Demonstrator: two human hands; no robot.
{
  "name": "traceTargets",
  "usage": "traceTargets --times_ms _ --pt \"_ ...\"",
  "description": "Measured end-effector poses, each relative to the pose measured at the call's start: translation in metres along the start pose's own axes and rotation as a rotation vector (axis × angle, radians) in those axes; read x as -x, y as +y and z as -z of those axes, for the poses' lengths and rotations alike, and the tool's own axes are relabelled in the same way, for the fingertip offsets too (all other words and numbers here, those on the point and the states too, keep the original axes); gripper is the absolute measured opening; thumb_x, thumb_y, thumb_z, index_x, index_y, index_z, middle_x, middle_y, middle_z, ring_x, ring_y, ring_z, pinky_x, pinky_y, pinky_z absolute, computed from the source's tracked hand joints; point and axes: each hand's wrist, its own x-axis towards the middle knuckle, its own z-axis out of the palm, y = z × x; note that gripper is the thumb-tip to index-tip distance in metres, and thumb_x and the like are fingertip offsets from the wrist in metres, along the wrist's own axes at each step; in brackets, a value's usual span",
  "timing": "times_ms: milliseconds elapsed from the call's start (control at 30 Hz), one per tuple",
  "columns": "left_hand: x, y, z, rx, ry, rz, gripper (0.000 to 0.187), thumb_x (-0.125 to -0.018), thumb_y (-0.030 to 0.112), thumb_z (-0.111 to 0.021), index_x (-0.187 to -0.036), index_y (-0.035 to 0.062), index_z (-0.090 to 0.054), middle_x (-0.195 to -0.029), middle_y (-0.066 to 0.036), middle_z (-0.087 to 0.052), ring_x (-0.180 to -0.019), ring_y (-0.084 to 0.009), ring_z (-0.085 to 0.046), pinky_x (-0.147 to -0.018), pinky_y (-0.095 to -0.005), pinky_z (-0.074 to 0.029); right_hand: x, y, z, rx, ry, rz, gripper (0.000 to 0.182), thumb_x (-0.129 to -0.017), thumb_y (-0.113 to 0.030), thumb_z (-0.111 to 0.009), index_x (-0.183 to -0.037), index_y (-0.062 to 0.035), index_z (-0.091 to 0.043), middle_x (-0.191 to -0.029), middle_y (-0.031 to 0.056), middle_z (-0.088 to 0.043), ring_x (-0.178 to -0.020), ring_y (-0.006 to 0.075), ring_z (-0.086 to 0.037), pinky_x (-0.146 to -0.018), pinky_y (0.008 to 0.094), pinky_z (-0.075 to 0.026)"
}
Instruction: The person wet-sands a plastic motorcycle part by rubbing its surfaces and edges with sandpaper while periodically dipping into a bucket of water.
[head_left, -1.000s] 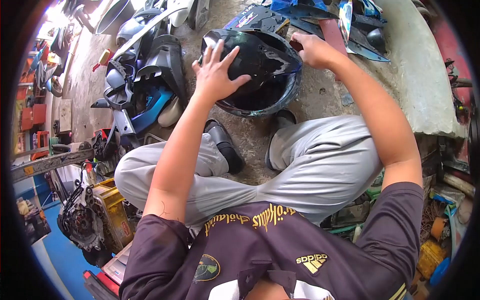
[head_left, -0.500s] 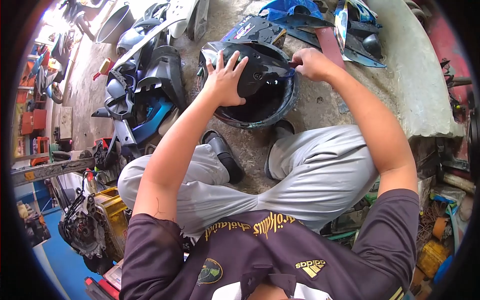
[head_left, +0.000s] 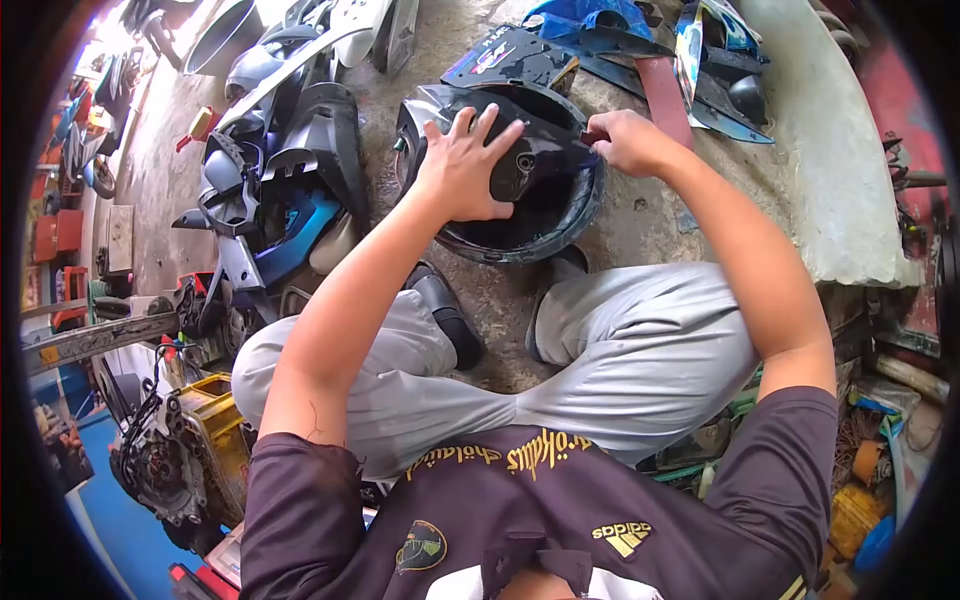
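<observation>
A glossy black motorcycle fairing panel [head_left: 540,150] lies tilted across a round black tub [head_left: 575,215] on the floor between my feet. My left hand [head_left: 465,170] rests on top of the panel with its fingers spread, the thumb near its lower edge. At the tub's right rim, my right hand [head_left: 632,143] is closed around something small and dark reddish at the panel's right end; most of it is hidden by the fingers. The inside of the tub is dark, and its contents do not show clearly.
Black and blue motorcycle body parts [head_left: 285,190] are piled on the left. Behind the tub lies a black panel with stickers [head_left: 510,58]. Blue fairings [head_left: 600,25] stand back right, beside a raised concrete ledge [head_left: 815,150]. An engine [head_left: 160,460] sits lower left.
My left hand has shifted slightly right across the panel. The right hand has moved a little to the right and down, still closed at the panel's end. The whole view has shifted slightly.
</observation>
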Motion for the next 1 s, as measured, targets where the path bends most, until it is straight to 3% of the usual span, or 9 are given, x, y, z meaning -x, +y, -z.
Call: traceTargets --times_ms 133,367,400,500,533,633,833,1000 --pt "0.012 0.008 0.001 -0.007 0.028 -0.028 0.119 -0.062 0.057 -0.091 -0.168 0.0358 -0.042 -0.174 -0.015 -0.036 -0.158 -0.0418 -0.034 -0.116 -0.0754 -0.027 0.002 -0.001 0.006 -0.045 -0.022 -0.009 0.023 -0.095 -0.013 -0.073 -0.113 0.0003 -0.075 -0.109 0.0234 -0.078 -0.104 0.0394 -0.075 -0.093 0.0466 -0.057" --pt "0.032 0.030 -0.006 -0.019 0.059 -0.035 0.117 -0.062 0.059 -0.093 -0.166 0.0352 -0.046 -0.174 -0.015 -0.036 -0.157 -0.0403 -0.035 -0.113 -0.0758 -0.028 -0.004 -0.014 0.012 -0.104 -0.005 0.001 0.025 -0.095 -0.014 -0.073 -0.112 0.0043 -0.074 -0.107 0.0248 -0.078 -0.102 0.0379 -0.076 -0.091 0.0455 -0.057" --pt "0.032 0.029 -0.001 -0.024 0.062 -0.055 0.118 -0.063 0.067 -0.090 -0.166 0.0288 -0.047 -0.174 -0.016 -0.036 -0.154 -0.0385 -0.038 -0.113 -0.0720 -0.031 -0.004 -0.016 0.011 -0.121 0.002 0.010 0.025 -0.095 -0.014 -0.072 -0.112 0.0041 -0.074 -0.106 0.0248 -0.078 -0.101 0.0378 -0.075 -0.091 0.0455 -0.057" --pt "0.028 0.019 -0.002 0.198 0.084 -0.039 0.121 -0.063 0.073 -0.088 -0.165 0.0206 -0.049 -0.174 -0.015 -0.037 -0.148 -0.0362 -0.042 -0.113 -0.0620 -0.033 0.001 -0.019 0.010 -0.119 -0.033 0.006 0.023 -0.095 -0.015 -0.072 -0.112 0.0000 -0.076 -0.110 0.0249 -0.078 -0.107 0.0396 -0.075 -0.094 0.0473 -0.057" --pt "0.029 0.015 -0.011 0.121 0.148 -0.054 0.123 -0.062 0.077 -0.087 -0.163 0.0151 -0.051 -0.174 -0.012 -0.038 -0.141 -0.0337 -0.046 -0.111 -0.0536 -0.035 0.002 -0.020 0.011 -0.111 -0.050 0.000 0.023 -0.096 -0.016 -0.071 -0.113 -0.0021 -0.078 -0.112 0.0249 -0.078 -0.110 0.0405 -0.074 -0.095 0.0482 -0.057" --pt "0.028 0.014 -0.019 0.039 0.136 -0.053 0.124 -0.062 0.078 -0.087 -0.163 0.0154 -0.052 -0.175 -0.012 -0.039 -0.150 -0.0343 -0.043 -0.117 -0.0555 -0.033 0.015 -0.021 0.020 -0.142 -0.046 0.034 0.022 -0.098 -0.016 -0.070 -0.115 -0.0031 -0.076 -0.112 0.0247 -0.077 -0.110 0.0420 -0.074 -0.095 0.0495 -0.056" --pt "0.013 0.015 -0.022 0.082 0.111 0.006 0.122 -0.066 0.078 -0.086 -0.164 0.0149 -0.050 -0.175 -0.011 -0.041 -0.165 -0.0347 -0.030 -0.129 -0.0643 -0.022 0.033 0.019 -0.025 -0.268 0.160 0.039 0.022 -0.101 -0.017 -0.068 -0.119 -0.0050 -0.072 -0.109 0.0243 -0.077 -0.107 0.0463 -0.071 -0.092 0.0506 -0.056" --pt "0.006 0.017 -0.018 0.066 0.089 0.027 0.122 -0.065 0.078 -0.087 -0.165 0.0182 -0.049 -0.175 -0.009 -0.041 -0.163 -0.0322 -0.035 -0.130 -0.0626 -0.021 0.027 0.008 -0.080 -0.226 0.528 0.294 0.015 -0.095 -0.005 -0.070 -0.109 0.0006 -0.070 -0.100 0.0197 -0.072 -0.097 0.0393 -0.069 -0.089 0.0488 -0.055"
